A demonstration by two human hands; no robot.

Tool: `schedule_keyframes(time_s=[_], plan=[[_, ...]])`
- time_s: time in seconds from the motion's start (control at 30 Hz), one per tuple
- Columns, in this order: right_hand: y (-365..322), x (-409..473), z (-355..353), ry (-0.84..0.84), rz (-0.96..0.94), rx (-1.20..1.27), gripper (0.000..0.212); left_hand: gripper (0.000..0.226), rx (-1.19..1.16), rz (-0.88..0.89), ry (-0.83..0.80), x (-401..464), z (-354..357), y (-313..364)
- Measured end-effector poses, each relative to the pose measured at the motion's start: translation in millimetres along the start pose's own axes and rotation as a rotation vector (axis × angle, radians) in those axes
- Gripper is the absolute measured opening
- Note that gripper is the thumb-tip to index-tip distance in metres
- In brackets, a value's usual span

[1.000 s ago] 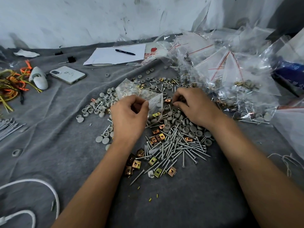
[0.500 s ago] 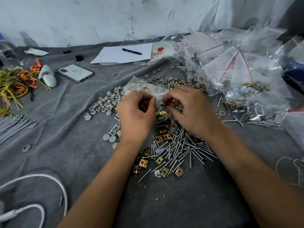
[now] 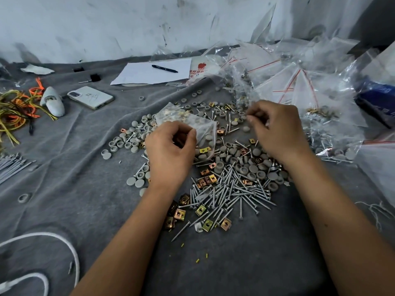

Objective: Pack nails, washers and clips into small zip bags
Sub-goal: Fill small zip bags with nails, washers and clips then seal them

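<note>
mid-fill: my left hand (image 3: pixel 171 150) pinches the small zip bag (image 3: pixel 192 127) at frame centre; my right hand (image 3: pixel 275 127) curls its fingers, contents unclear. next i feed another piece from the nails (image 3: pixel 230 193).

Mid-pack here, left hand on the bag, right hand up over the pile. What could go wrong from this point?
1. The left hand pinches the small zip bag by one edge only; it could sag and spill what is inside.
2. The right hand has its fingers curled; whether it holds a part is unclear, and a small piece could drop among the loose nails.
3. Grey washers and clips lie intermixed, so a miscount seems likely.
</note>
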State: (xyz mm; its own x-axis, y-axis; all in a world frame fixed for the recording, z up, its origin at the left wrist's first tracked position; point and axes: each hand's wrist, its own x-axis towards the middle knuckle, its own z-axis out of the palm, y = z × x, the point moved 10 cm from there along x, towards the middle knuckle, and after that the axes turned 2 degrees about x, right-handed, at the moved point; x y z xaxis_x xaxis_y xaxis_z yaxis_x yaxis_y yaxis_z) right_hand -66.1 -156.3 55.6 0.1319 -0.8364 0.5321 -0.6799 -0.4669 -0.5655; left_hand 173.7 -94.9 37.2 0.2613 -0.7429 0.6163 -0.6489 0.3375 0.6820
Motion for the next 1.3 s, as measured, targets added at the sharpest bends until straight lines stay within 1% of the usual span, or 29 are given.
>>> schedule_keyframes(time_s=[0.1,0.2,0.33,0.47,0.63,0.73,0.8,0.93,1.03,1.1,1.2,1.3], plan=[[28,-1,9,-0.173,0.103,-0.138,0.011,0.009,0.007,0.023,-0.010,-1,2,3],[39,-7,19,-0.317,0.156,-0.135,0.020,0.010,0.005,0.036,-0.006,0,2,4],[43,-10,31,-0.410,0.195,-0.130,0.017,0.008,0.010,0.031,-0.011,0,2,2],[45,-12,34,-0.431,0.218,-0.154,0.015,0.008,0.008,0.034,-0.009,0,2,3],[39,-12,32,-0.391,0.210,-0.105,0.019,0.008,0.012,0.016,0.003,0,1,1],[25,-8,23,-0.250,0.157,-0.029,0.015,0.008,0.007,-0.001,0.034,0,-3,0],[10,-6,16,-0.146,0.102,0.064,0.012,0.010,0.003,-0.004,0.064,1,-6,0],[-25,-10,15,-0.043,-0.022,0.219,0.011,0.010,-0.020,-0.044,0.144,1,-16,-3],[-52,-17,16,0.026,-0.150,0.203,0.015,0.010,-0.037,-0.067,0.257,0,-29,-5],[-65,-21,20,0.046,-0.218,0.205,0.018,0.010,-0.053,-0.076,0.288,0,-33,-6],[-78,-24,25,0.039,-0.290,0.214,0.020,0.010,-0.040,-0.066,0.234,0,-27,-7],[-81,-25,34,-0.007,-0.298,0.206,0.016,0.008,-0.040,-0.043,0.151,0,-14,-4]])
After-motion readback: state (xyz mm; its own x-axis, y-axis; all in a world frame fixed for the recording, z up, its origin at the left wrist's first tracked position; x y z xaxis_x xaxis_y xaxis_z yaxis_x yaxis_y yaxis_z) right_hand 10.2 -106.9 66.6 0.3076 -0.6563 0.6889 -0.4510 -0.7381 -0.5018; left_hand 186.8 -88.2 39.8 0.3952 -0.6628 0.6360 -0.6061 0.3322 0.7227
